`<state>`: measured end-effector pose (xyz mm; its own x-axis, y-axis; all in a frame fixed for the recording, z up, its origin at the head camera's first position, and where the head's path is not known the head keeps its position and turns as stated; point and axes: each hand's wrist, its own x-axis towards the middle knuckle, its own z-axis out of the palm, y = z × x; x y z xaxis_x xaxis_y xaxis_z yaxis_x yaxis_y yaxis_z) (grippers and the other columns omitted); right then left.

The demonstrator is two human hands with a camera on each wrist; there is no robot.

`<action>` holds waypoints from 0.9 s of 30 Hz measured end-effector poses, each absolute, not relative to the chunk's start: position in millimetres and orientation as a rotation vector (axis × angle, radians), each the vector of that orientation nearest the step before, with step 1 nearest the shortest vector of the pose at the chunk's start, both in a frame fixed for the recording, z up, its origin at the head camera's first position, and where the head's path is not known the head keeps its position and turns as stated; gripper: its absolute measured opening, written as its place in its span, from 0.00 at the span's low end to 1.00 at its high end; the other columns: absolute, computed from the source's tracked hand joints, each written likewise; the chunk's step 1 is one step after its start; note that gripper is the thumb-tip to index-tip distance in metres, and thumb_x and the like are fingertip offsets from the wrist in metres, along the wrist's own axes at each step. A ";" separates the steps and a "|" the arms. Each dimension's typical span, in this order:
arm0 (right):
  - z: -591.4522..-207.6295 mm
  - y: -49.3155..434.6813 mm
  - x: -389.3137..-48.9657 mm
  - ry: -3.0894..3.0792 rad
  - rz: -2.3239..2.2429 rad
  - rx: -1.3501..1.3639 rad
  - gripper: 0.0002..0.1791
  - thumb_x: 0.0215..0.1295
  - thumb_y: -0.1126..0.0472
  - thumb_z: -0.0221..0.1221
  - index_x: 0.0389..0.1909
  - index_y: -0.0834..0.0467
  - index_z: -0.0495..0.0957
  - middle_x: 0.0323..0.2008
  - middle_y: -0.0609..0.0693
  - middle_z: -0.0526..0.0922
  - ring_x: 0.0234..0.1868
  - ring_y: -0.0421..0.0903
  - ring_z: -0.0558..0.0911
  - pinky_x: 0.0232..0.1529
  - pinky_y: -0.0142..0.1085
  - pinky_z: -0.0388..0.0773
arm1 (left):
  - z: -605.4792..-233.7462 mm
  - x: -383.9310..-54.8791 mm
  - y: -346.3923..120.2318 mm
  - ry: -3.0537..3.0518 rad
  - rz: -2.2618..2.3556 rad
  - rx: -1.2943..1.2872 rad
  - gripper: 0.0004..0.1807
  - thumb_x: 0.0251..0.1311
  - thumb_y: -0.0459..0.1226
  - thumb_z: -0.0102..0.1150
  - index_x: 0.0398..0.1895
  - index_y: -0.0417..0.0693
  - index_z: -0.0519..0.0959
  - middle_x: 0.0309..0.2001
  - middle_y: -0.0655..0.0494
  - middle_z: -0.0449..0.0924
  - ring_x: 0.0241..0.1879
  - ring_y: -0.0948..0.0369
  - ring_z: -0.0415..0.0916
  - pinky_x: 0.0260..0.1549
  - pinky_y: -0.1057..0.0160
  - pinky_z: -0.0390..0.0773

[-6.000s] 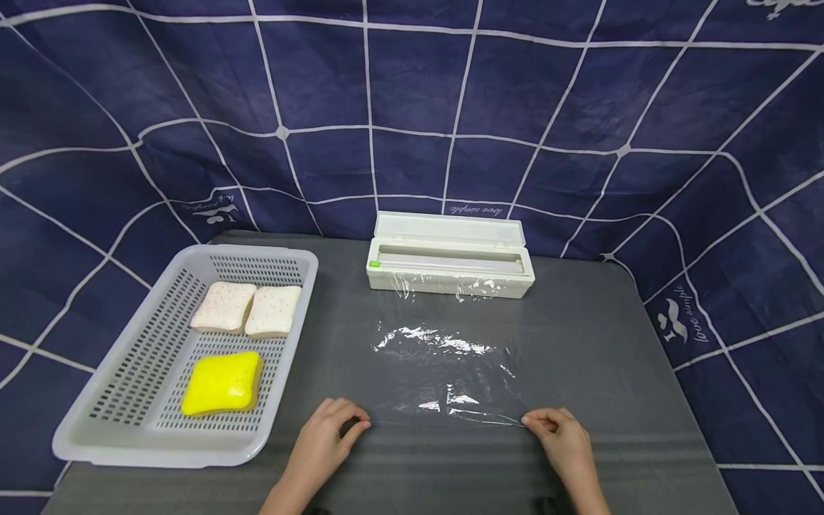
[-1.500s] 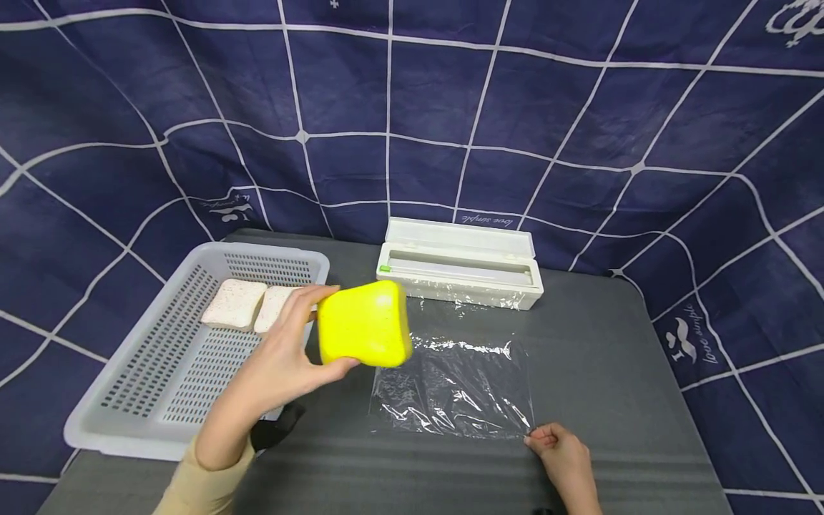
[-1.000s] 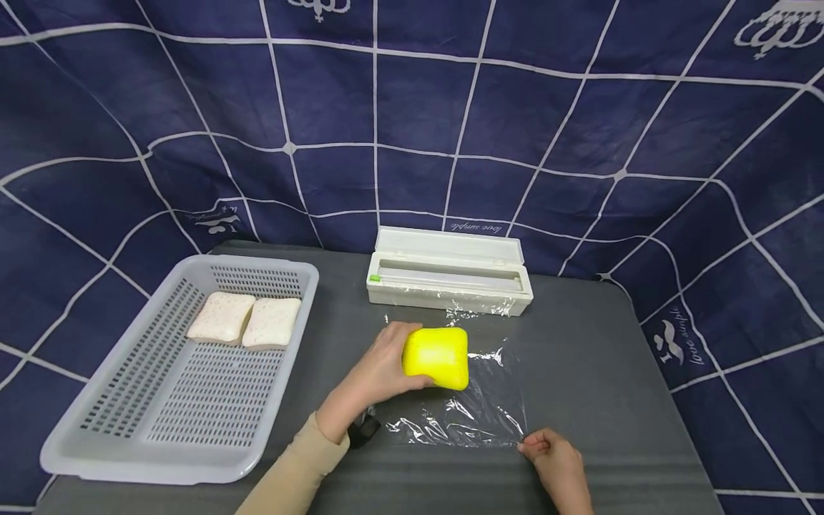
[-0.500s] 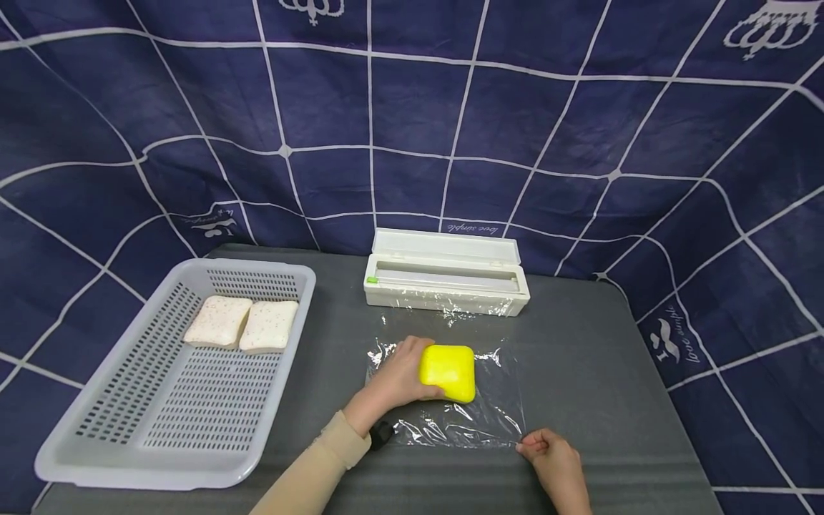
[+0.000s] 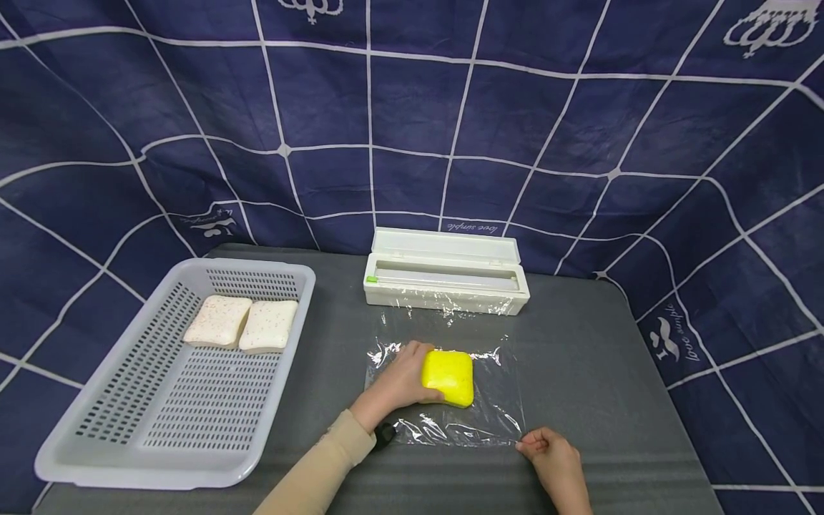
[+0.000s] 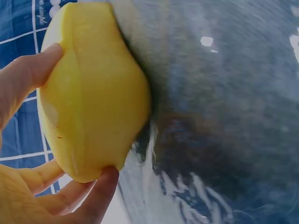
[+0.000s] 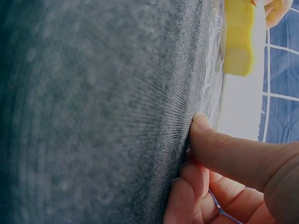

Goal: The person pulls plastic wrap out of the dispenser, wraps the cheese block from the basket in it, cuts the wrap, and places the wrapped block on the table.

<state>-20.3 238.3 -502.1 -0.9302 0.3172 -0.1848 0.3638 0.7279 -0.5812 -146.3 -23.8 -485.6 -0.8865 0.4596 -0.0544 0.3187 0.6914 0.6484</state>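
Covering the back and sides is a navy cloth (image 5: pixel 412 100) with a white grid, and the dark grey table (image 5: pixel 599 386) sits right up against it. Pale plastic basket (image 5: pixel 141 478) on the left, probably kept there so the left hand can reach it. White box (image 5: pixel 444 290) at the back with its lid up, I guess so the clear film (image 5: pixel 494 408) can run out toward the person. The right hand (image 5: pixel 552 461) pinches the film's near right corner, likely to keep it flat. The left hand (image 5: pixel 404 378) is spread around one side of the yellow block (image 5: pixel 448 379), thumb and fingers gripping it over the middle of the film; can't tell if it's fully resting. Two speckled white blocks (image 5: pixel 217 322) sit together in the basket. Tiny green bit (image 5: pixel 372 280) on the box. Writing-wise, "love simple" (image 5: pixel 692 335) runs sideways up the cloth on the right. No readable brand on the box.
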 end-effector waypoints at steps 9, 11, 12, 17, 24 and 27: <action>-502.1 237.7 -20.8 2.854 -0.968 0.565 0.10 0.52 0.62 0.72 0.23 0.58 0.80 0.21 0.45 0.80 0.24 0.39 0.75 0.29 0.36 0.71 | -485.2 -146.3 -29.6 2.629 1.008 0.606 0.56 0.45 0.50 0.78 0.73 0.38 0.58 0.66 0.38 0.66 0.65 0.43 0.65 0.62 0.43 0.70; -502.1 238.0 -20.8 2.854 -0.965 0.558 0.09 0.52 0.62 0.72 0.24 0.58 0.80 0.21 0.45 0.80 0.24 0.39 0.75 0.29 0.36 0.71 | -482.0 -143.8 -33.9 2.647 1.031 0.609 0.56 0.45 0.49 0.78 0.73 0.37 0.58 0.67 0.38 0.65 0.66 0.42 0.63 0.63 0.43 0.69; -502.1 238.0 -20.9 2.851 -0.970 0.555 0.09 0.52 0.62 0.72 0.24 0.58 0.80 0.21 0.45 0.80 0.24 0.39 0.75 0.29 0.36 0.71 | -479.6 -142.0 -36.8 2.660 1.044 0.609 0.55 0.45 0.49 0.78 0.73 0.37 0.59 0.67 0.38 0.65 0.66 0.42 0.63 0.63 0.43 0.69; -500.9 239.4 -21.5 2.842 -0.977 0.541 0.09 0.53 0.62 0.72 0.24 0.58 0.80 0.21 0.44 0.80 0.24 0.39 0.75 0.29 0.36 0.72 | -467.8 -126.6 -57.5 2.732 1.051 0.609 0.45 0.44 0.45 0.79 0.66 0.38 0.68 0.62 0.41 0.70 0.64 0.43 0.66 0.62 0.43 0.71; -500.8 241.0 -21.9 2.837 -0.976 0.536 0.09 0.54 0.61 0.71 0.24 0.58 0.80 0.22 0.44 0.80 0.24 0.39 0.75 0.29 0.35 0.72 | -468.2 -102.7 -92.3 2.709 1.006 0.692 0.33 0.43 0.41 0.79 0.55 0.45 0.79 0.56 0.50 0.77 0.61 0.49 0.71 0.60 0.46 0.73; -500.7 240.6 -21.5 2.839 -0.976 0.539 0.09 0.54 0.61 0.71 0.24 0.58 0.80 0.21 0.45 0.80 0.24 0.39 0.75 0.29 0.34 0.71 | -473.0 -93.7 -104.2 2.699 0.974 0.684 0.32 0.40 0.40 0.80 0.52 0.45 0.80 0.55 0.49 0.79 0.59 0.49 0.72 0.59 0.45 0.74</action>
<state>-21.5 240.6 -500.7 -0.9335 0.2993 -0.1977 0.3576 0.7334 -0.5781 -93.7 -104.2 -473.0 -0.8751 0.4833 -0.0227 0.3573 0.6772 0.6432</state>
